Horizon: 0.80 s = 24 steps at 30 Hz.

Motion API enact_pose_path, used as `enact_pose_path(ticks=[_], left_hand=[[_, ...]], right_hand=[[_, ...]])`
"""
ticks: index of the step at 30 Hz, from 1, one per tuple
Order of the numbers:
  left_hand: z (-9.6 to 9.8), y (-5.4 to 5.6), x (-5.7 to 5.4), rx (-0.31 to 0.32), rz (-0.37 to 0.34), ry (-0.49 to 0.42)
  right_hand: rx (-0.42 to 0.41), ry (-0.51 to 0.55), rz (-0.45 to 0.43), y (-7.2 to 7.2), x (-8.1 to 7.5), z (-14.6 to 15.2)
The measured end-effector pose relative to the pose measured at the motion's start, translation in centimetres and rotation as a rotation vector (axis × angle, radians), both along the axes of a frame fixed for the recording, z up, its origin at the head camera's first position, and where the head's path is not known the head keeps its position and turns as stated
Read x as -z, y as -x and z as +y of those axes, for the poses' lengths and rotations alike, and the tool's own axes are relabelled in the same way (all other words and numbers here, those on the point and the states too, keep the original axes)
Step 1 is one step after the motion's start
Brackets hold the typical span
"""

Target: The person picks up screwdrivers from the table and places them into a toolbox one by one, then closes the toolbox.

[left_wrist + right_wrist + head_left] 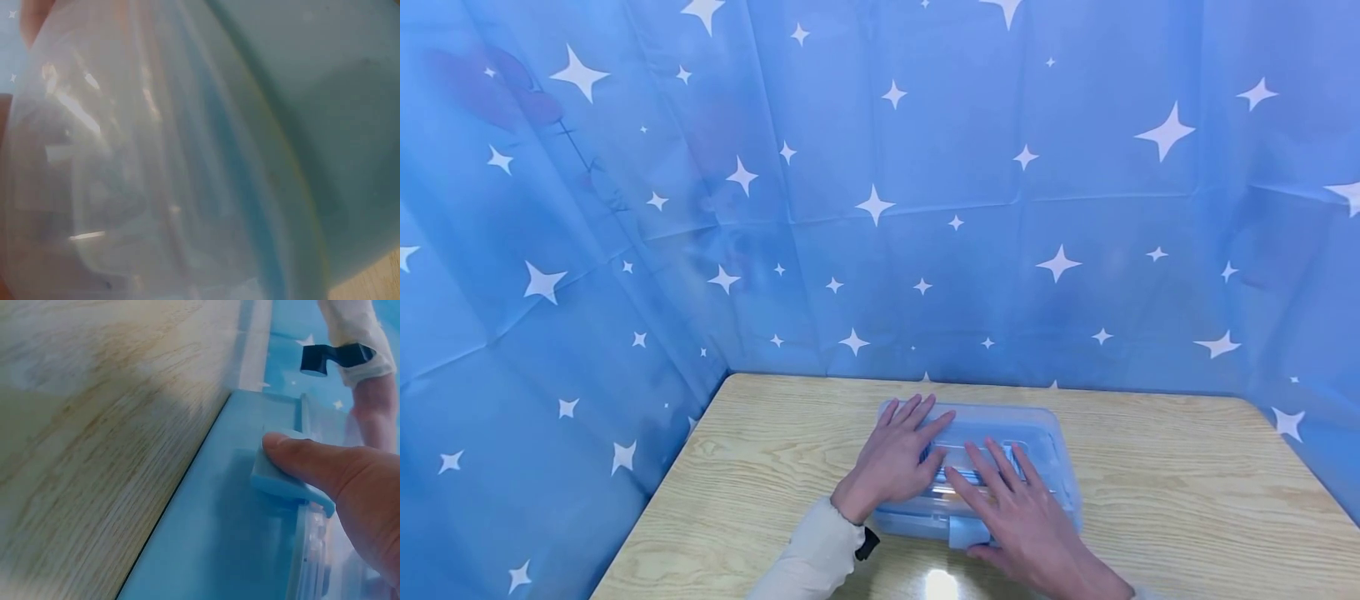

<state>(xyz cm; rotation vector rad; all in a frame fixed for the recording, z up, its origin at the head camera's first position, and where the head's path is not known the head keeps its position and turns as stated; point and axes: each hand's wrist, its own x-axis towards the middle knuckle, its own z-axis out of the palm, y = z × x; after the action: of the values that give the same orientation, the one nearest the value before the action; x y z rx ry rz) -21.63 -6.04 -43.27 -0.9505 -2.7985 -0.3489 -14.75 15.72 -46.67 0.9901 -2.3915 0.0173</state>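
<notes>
A plastic storage box with a see-through lid (1037,429) and pale blue body (212,531) stands on the table, its lid down. My left hand (889,460) rests over the lid's left part, fingers straight. Over the front right of the lid lies my right hand (1028,518), its fingers spread. In the right wrist view, the right thumb (312,461) touches the light blue latch (278,478) on the box's front. Through the lid some long thin items show, too unclear to name. The left wrist view shows the lid (106,206) and blue side (350,150) close up and blurred.
The box stands on a wood-grain table (737,467). A blue curtain (955,167) with white stars hangs behind the table and along its left side. A black band (867,544) sits at the left wrist, by a white sleeve (816,550).
</notes>
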Motion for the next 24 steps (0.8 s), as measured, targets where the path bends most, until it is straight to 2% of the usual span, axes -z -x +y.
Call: enact_pose_path(ticks=[8,24], left_hand=[[0.09,0.00,-0.14,0.007,-0.008,-0.006],[0.04,0.00,0.01,0.001,-0.014,0.006]], right_hand=[[0.021,0.006,-0.018,0.00,-0.08,-0.04],[0.019,0.008,0.009,0.04,0.12,-0.18]])
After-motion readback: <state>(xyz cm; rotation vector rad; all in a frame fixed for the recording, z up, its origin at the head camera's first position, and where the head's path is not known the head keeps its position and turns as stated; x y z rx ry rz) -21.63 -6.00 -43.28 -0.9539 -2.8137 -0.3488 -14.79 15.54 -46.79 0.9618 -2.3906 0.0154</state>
